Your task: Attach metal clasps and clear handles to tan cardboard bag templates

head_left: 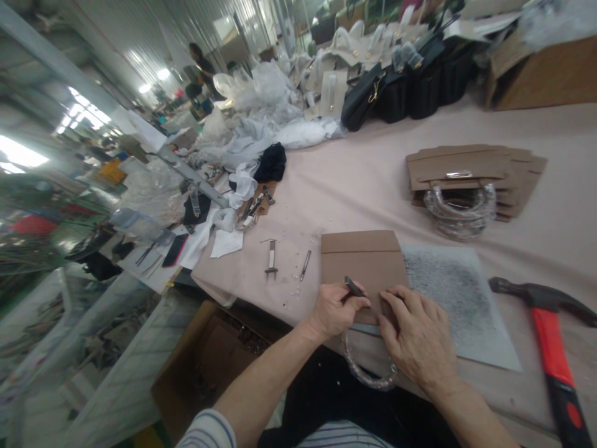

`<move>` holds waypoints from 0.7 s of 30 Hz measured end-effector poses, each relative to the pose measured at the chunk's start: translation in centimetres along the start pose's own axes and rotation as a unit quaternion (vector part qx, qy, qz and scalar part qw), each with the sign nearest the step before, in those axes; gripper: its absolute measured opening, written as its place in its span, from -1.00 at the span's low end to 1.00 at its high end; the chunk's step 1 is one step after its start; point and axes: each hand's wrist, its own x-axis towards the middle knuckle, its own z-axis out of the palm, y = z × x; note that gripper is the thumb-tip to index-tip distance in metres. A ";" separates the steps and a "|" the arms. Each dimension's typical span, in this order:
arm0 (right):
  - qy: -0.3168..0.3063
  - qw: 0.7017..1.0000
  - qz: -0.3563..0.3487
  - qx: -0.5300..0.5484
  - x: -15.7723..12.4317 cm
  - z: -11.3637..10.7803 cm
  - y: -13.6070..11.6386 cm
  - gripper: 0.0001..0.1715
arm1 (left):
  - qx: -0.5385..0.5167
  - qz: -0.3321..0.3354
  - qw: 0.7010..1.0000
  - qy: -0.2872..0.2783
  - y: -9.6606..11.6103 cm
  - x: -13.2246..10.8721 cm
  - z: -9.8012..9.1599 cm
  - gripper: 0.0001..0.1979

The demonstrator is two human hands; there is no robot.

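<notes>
A tan leather bag panel lies in front of me, with a plastic-wrapped handle hanging from its near side over the table edge. My left hand is closed round a short dark metal punch, tilted over the panel's lower part. My right hand rests on the panel's right side, fingers spread and pressing down, with nothing visible in them. Under the panel's right side lies a grey marked board. A claw hammer with a red and black grip lies to the right.
Several tan panels with wrapped handles are stacked further back. Black bags, white bags and a cardboard box line the far side. A metal tool and a thin rod lie left. An open box stands below the edge.
</notes>
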 end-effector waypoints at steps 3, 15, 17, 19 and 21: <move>0.001 1.000 0.000 0.001 0.1 0.0 -0.1 -0.70 | 0.015 -0.002 1.000 -0.027 0.1 0.1 -0.1 -0.86; 0.013 0.998 -0.004 0.057 -0.3 0.6 0.8 -0.70 | 0.039 0.041 0.998 -0.012 0.0 0.0 0.2 -0.88; 0.033 0.993 -0.017 0.112 -0.5 0.4 1.3 -0.68 | 0.052 0.041 0.998 -0.018 0.1 0.0 0.2 -0.88; 0.068 0.986 -0.014 0.151 -0.7 -0.3 2.0 -0.66 | 0.062 0.041 0.997 -0.023 0.2 0.0 0.3 -0.87; 0.110 0.984 0.017 0.141 -1.1 -1.8 2.9 -0.67 | 0.054 0.044 0.997 -0.020 0.1 0.0 0.4 -0.86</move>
